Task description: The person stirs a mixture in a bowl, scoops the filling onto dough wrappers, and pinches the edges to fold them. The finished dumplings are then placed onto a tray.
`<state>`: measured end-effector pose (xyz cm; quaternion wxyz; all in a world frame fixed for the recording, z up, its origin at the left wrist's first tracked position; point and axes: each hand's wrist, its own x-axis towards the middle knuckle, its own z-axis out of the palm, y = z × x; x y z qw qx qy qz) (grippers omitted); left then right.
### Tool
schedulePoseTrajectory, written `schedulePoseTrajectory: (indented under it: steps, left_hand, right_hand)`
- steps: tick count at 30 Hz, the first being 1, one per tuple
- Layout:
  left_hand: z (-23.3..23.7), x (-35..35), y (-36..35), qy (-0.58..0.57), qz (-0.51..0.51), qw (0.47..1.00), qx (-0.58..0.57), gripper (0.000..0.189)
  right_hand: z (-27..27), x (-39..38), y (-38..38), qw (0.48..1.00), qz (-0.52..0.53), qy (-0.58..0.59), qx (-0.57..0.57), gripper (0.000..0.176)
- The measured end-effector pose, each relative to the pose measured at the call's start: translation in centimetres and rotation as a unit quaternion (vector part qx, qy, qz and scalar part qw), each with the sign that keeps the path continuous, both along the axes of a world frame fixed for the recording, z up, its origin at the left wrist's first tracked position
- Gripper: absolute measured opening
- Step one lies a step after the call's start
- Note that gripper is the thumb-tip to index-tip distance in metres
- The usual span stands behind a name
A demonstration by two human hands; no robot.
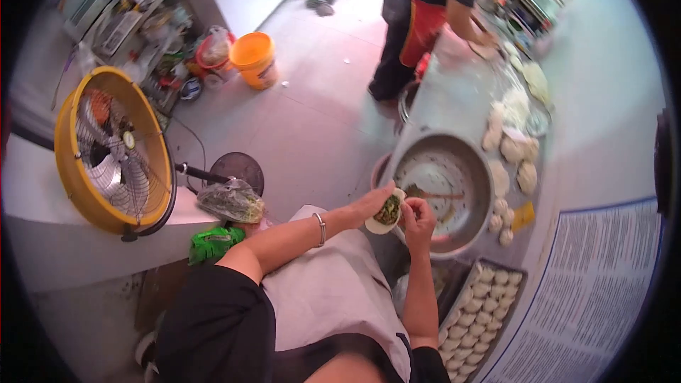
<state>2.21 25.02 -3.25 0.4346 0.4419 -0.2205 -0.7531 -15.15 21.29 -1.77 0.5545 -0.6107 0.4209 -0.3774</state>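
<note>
My left hand holds a round dough wrapper with chopped green filling heaped in it. The fingers of my right hand pinch the wrapper's right edge, so both hands are closed on it. The wrapper is still open at the top and the filling shows. Just beyond my hands sits a large metal basin with some green filling left at its near left side and a wooden stick lying in it. To the right of my forearm stands a tray full of rows of white filled buns.
Dough pieces and a yellow scraper lie right of the basin. A co-worker in a red apron works with dough at the table's far end. At left stand a yellow fan, a green bag and an orange bucket.
</note>
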Motion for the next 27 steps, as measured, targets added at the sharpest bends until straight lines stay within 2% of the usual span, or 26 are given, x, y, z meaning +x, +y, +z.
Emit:
schedulePoseTrajectory:
  steps: [2,3,6,9,12,13,15,17,18,20,23,24,25,27]
  left_hand:
    - [0.1,1.7,-0.4,-0.053,0.009,0.998,-0.027,0.063]
    - [0.1,2.7,-0.8,-0.079,0.011,0.996,-0.04,0.063]
    - [0.4,6.8,-2.7,-0.055,-0.019,0.998,-0.02,0.072]
    - [-0.8,11.4,-5.9,0.007,-0.039,0.999,-0.015,0.079]
    - [-1.9,17.5,-9.6,0.003,-0.061,0.998,-0.031,0.082]
    - [-2.2,19.8,-10.7,-0.01,-0.078,0.996,-0.046,0.083]
    - [-2.0,24.4,-12.6,-0.047,-0.117,0.99,-0.068,0.083]
    - [-3.2,28.5,-15.0,-0.036,-0.127,0.989,-0.062,0.081]
    - [-3.3,30.4,-16.0,-0.031,-0.134,0.989,-0.058,0.08]
    - [-4.1,33.6,-17.4,0.116,0.005,0.993,-0.021,0.075]
    - [-1.9,38.6,-17.9,0.275,0.103,0.956,-0.003,0.067]
    - [-2.3,39.2,-18.3,0.293,0.123,0.948,-0.001,0.066]
    - [-2.6,39.8,-18.8,0.311,0.142,0.94,0.0,0.065]
    - [-3.5,40.0,-19.9,0.262,0.176,0.949,0.003,0.063]
  right_hand:
    - [-0.4,2.0,-1.3,1.0,0.005,-0.02,0.012,0.022]
    - [1.3,3.4,-1.6,0.998,0.008,-0.021,0.061,0.02]
    - [-0.9,5.4,-5.1,0.992,0.091,0.073,-0.04,0.014]
    - [-1.4,10.1,-8.0,0.973,0.116,0.098,-0.173,0.013]
    - [-0.6,16.3,-11.2,0.974,0.114,0.143,-0.137,0.013]
    - [0.6,19.3,-12.0,0.987,0.109,0.1,-0.059,0.013]
    - [0.7,23.6,-14.4,0.98,0.146,0.127,-0.054,0.015]
    - [0.1,27.1,-17.1,0.976,0.179,0.121,-0.039,0.015]
    - [-0.2,29.1,-18.3,0.982,0.152,0.107,-0.012,0.013]
    - [-0.7,32.1,-19.6,0.992,0.091,0.081,0.047,0.008]
    - [-1.2,37.1,-20.9,0.981,0.008,-0.08,0.177,0.005]
    - [-1.5,38.6,-21.7,0.999,0.047,0.001,0.007,0.005]
    - [-1.6,39.9,-22.6,0.98,0.084,0.09,-0.157,0.005]
    - [-0.1,42.0,-22.7,0.978,0.096,0.121,-0.139,0.008]
